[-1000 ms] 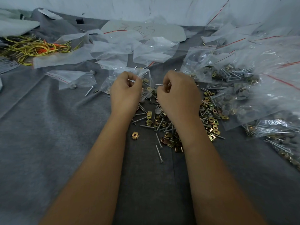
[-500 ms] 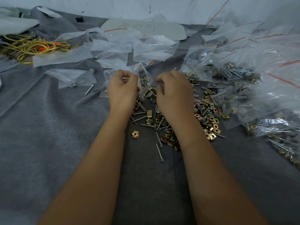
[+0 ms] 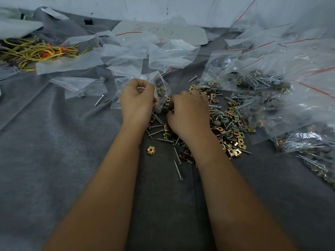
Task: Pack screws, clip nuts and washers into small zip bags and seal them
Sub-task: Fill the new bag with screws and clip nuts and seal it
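Observation:
My left hand (image 3: 137,100) grips a small clear zip bag (image 3: 160,82) by its upper edge, and a few parts show inside it. My right hand (image 3: 188,113) sits low beside the bag with fingers curled, pinching small parts at the edge of the pile. Its fingertips are mostly hidden. The loose pile on the grey cloth holds brass clip nuts (image 3: 233,140), screws (image 3: 177,169) and grey washers (image 3: 223,121). One clip nut (image 3: 151,150) lies apart near my left wrist.
Filled zip bags (image 3: 272,98) crowd the right side. Empty bags (image 3: 126,51) lie behind my hands, with a white board (image 3: 163,33) beyond. Yellow and orange wires (image 3: 36,51) are at the far left. Bare grey cloth (image 3: 54,160) spreads to the left and front.
My right hand dropped from beside the bag's mouth down to the pile. My left hand kept hold of the bag, which now stands more upright.

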`<state>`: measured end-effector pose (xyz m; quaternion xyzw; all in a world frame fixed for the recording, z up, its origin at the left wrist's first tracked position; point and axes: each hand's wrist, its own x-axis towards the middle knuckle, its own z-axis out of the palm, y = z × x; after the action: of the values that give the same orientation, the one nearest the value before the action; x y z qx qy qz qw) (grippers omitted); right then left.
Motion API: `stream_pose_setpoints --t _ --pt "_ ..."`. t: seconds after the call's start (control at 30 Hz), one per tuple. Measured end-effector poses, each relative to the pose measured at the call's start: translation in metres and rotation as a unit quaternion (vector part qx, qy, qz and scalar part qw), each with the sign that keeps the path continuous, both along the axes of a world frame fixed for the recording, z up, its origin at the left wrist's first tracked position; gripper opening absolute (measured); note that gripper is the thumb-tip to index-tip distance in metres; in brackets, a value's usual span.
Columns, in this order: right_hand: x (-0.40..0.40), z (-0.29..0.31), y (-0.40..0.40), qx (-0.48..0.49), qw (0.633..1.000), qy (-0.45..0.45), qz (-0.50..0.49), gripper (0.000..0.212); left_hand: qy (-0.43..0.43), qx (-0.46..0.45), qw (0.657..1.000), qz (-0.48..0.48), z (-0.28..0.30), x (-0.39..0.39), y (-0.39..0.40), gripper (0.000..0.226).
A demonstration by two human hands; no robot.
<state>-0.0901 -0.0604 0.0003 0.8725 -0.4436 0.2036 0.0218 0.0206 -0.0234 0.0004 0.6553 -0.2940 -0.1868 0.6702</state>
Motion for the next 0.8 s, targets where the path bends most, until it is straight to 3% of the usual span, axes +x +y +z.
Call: stream_pose_setpoints --t 0.33,0.57,0.67,0.8 --pt "-0.004 0.001 -0.001 0.043 0.999 -0.007 -0.002 0.021 -0.01 0.002 1.0 -0.008 -0.003 0.002 -0.002 0.014" --pt "-0.009 0.011 -0.001 0.027 0.98 -0.191 -0.049 0.004 -0.029 0.01 1.0 -0.003 -0.003 0.001 0.0 0.014" --pt "-0.01 0.015 0.0 0.027 0.965 -0.261 -0.012 0.003 -0.048 0.018 0.999 -0.005 -0.002 0.0 0.001 0.013" --pt "-0.008 0.013 0.002 -0.019 0.974 -0.222 0.046 0.003 -0.082 0.024 0.996 -0.026 -0.001 -0.003 0.002 0.012"
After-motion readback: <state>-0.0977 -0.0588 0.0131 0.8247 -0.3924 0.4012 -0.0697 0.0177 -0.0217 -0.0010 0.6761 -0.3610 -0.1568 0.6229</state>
